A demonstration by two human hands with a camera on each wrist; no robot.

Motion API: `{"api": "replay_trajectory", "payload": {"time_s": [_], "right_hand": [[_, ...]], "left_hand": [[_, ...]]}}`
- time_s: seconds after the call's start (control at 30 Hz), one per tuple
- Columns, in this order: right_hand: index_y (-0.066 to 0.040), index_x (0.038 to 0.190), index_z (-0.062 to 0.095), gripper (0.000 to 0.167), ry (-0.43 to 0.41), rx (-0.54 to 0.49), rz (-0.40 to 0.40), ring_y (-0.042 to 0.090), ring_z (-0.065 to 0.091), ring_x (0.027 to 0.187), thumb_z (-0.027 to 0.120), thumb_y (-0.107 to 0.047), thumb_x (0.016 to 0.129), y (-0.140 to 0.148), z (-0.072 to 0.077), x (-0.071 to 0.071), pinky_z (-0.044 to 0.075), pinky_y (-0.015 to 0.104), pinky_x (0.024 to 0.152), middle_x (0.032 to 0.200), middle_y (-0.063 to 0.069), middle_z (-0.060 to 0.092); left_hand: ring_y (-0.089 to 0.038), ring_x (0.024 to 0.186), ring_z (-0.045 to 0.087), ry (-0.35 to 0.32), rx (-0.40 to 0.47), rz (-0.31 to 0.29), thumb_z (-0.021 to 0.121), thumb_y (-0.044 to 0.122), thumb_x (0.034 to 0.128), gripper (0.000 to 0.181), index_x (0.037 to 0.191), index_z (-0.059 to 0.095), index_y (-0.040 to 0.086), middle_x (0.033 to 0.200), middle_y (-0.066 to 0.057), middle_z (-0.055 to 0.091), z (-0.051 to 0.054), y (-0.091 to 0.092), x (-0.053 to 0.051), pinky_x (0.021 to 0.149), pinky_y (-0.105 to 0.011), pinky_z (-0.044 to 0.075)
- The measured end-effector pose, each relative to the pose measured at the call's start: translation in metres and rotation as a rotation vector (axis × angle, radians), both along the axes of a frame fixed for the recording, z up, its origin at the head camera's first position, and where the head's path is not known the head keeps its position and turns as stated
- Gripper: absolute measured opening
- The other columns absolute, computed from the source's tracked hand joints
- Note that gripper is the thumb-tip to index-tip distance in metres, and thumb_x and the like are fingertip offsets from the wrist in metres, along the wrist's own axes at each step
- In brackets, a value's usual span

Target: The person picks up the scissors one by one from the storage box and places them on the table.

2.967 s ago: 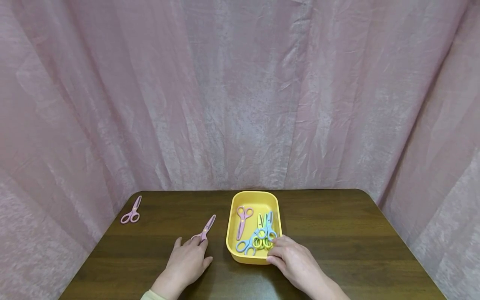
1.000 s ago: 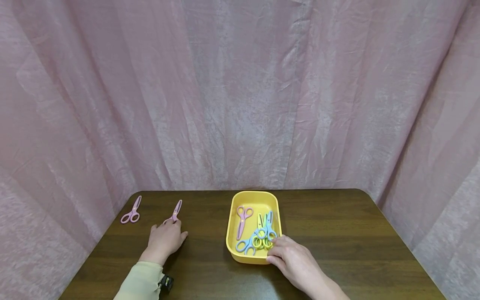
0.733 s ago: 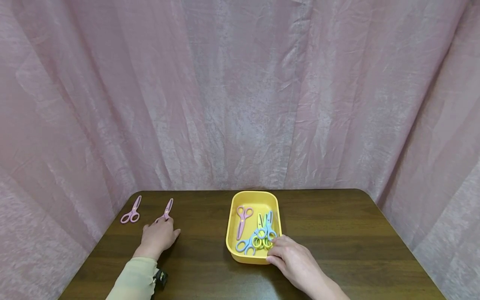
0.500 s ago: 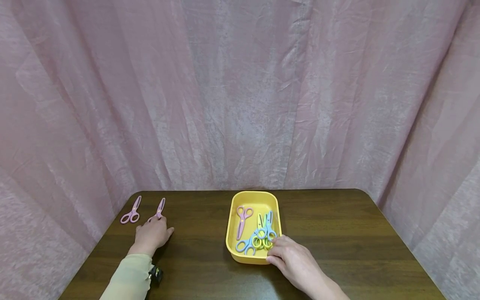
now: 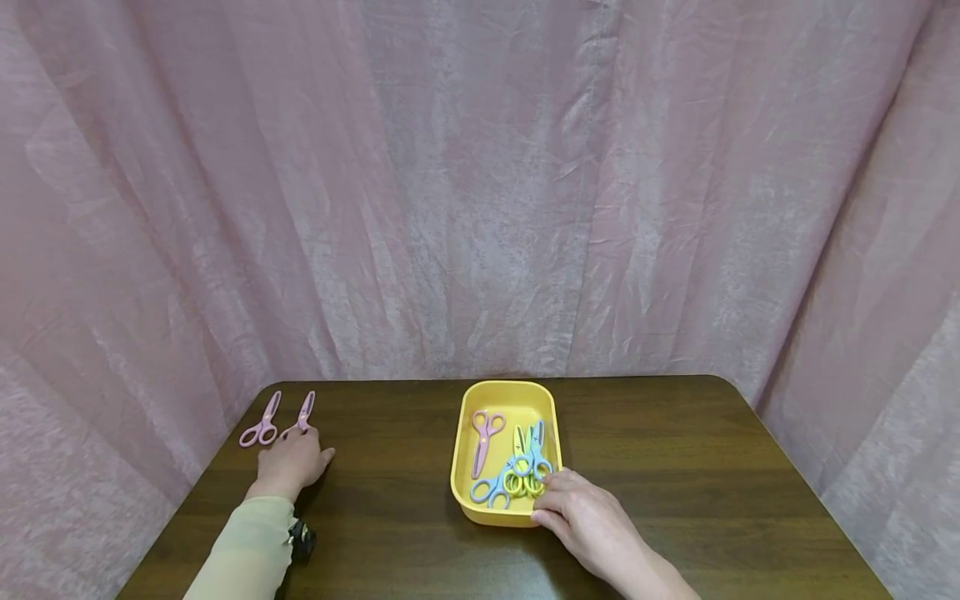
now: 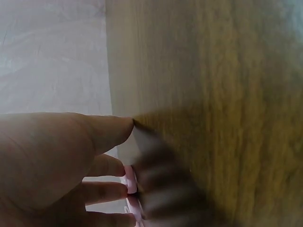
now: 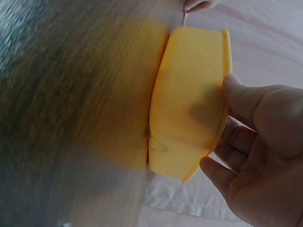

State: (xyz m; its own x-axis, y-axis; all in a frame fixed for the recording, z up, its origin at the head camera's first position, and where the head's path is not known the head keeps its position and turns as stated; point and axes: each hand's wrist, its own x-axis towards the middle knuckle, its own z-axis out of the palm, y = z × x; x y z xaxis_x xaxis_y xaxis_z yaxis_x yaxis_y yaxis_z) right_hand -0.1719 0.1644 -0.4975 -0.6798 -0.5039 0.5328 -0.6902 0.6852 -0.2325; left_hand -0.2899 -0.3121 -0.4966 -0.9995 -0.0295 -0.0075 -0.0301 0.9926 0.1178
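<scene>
1. A pink velvety curtain (image 5: 480, 183) stands behind the dark wood-grain table (image 5: 675, 467).
2. The yellow plastic tray (image 5: 495, 518) sits upright near the middle. Inside, pink scissors lie on the left, handles away from the person; blue scissors (image 5: 537, 446) overlap yellow scissors (image 5: 519, 440) on the right.
3. The right hand (image 5: 588, 521) pinches the tray's near right corner, seemingly steadying it.
4. The left hand (image 5: 288, 462) has its fingers extended, tips on the handles of one pair of pink scissors, thumb apart.
5. That touched pair (image 5: 304, 414) lies on the table's left, just beside another pink pair (image 5: 266, 419): pale plastic, blades together and pointing towards the curtain, a darker strip along them, loops mostly covered.
6. The step appears to be lining up these two pairs; next calls for lifting the fingertips straight off without dragging the loops.
</scene>
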Motion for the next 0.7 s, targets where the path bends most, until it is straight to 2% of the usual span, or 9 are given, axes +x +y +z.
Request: {"api": "replay_trajectory", "payload": {"time_s": [0.23, 0.7], "right_hand": [[-0.025, 0.081, 0.076, 0.017, 0.001, -0.002, 0.001, 0.016, 0.071, 0.111, 0.088, -0.023, 0.093, 0.000, 0.000, 0.000, 0.061, 0.039, 0.091, 0.096, -0.015, 0.071], [-0.024, 0.081, 0.075, 0.017, 0.003, 0.002, -0.004, 0.016, 0.071, 0.112, 0.088, -0.022, 0.092, 0.000, -0.001, 0.000, 0.061, 0.038, 0.092, 0.096, -0.017, 0.070]], "left_hand": [[-0.069, 0.131, 0.051, -0.022, 0.003, 0.014, 0.065, 0.037, 0.1092, 0.065, 0.147, 0.053, -0.015, 0.148, -0.045, 0.049, -0.003, -0.009, -0.007, 0.099, -0.082, 0.046], [-0.070, 0.141, 0.040, -0.070, 0.030, 0.049, 0.064, 0.041, 0.1093, 0.072, 0.153, 0.048, -0.014, 0.156, -0.046, 0.041, -0.002, -0.012, -0.009, 0.104, -0.087, 0.038]]}}
